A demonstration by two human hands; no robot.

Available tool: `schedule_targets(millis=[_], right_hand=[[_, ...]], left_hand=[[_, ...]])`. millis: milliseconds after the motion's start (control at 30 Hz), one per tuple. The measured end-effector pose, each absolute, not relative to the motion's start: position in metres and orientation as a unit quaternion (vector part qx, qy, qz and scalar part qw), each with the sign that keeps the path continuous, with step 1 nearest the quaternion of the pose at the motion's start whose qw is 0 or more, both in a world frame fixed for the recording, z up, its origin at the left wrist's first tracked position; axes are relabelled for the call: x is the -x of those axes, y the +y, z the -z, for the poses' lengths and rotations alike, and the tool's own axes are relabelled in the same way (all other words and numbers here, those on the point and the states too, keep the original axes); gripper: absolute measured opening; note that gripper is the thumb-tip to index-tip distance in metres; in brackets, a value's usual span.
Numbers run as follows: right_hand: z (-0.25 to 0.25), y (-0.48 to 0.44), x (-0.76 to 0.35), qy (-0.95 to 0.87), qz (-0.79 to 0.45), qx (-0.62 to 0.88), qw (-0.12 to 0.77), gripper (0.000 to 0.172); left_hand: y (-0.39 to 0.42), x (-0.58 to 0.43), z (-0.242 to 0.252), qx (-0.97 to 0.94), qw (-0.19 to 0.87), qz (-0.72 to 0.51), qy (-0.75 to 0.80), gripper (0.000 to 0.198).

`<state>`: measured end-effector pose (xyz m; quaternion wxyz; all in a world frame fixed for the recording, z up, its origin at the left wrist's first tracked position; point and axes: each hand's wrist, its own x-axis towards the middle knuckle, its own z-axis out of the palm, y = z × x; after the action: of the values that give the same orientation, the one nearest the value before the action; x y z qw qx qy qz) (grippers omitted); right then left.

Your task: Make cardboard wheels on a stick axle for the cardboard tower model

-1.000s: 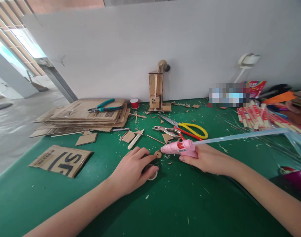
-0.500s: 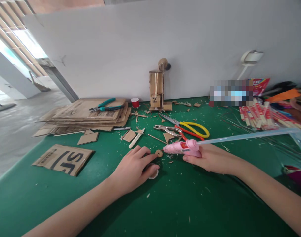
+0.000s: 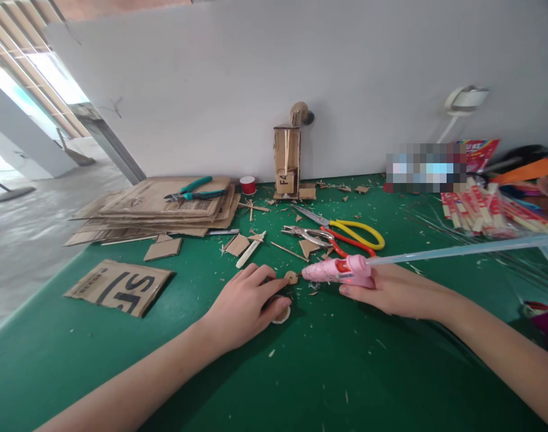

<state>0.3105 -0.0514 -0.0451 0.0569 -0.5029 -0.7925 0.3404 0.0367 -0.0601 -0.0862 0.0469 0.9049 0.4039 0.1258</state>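
Note:
My right hand (image 3: pixel 391 289) is wrapped round a pink glue gun (image 3: pixel 339 270), from whose back a long clear glue stick (image 3: pixel 454 248) sticks out to the right. The gun's nozzle points left and meets the edge of a small round cardboard piece (image 3: pixel 292 277). My left hand (image 3: pixel 246 306) rests on the green table, its index fingertip pressing that small piece. Under the thumb of the same hand lies a larger disc with a white rim (image 3: pixel 281 318), partly covered.
Yellow-and-red scissors (image 3: pixel 357 234) and metal pliers (image 3: pixel 307 233) lie behind the glue gun. A cardboard stack (image 3: pixel 165 204) carries teal pliers (image 3: pixel 195 191). A cardboard structure (image 3: pixel 287 162) stands by the wall; wrapped sticks (image 3: pixel 472 210) lie at right. Scraps dot the green table (image 3: pixel 188 384).
The whole view has shifted slightly, so things appear a little further right. Both hands keep nearly the same pose, with the nozzle still at the small round piece.

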Motion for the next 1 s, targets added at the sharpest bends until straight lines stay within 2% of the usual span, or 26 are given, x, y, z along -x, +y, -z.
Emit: schedule_targets(millis=[167,367,1000], right_hand=[[0.0471,-0.0526,-0.3122,-0.784,-0.333,0.522,0.033,0.044],[0.0472,-0.0551,-0.3116,-0.789,-0.340,0.510,0.050,0.037],[0.0534,-0.0555,-0.3096,-0.792,-0.320,0.519,0.023,0.040]], left_hand=[[-0.0589,-0.0358,0.0874,-0.906,0.046,-0.128,0.400,0.033],[-0.0580,-0.0344,0.0890,-0.908,0.045,-0.126,0.397,0.036],[-0.0580,-0.0313,0.0898,-0.908,0.066,-0.144,0.389,0.039]])
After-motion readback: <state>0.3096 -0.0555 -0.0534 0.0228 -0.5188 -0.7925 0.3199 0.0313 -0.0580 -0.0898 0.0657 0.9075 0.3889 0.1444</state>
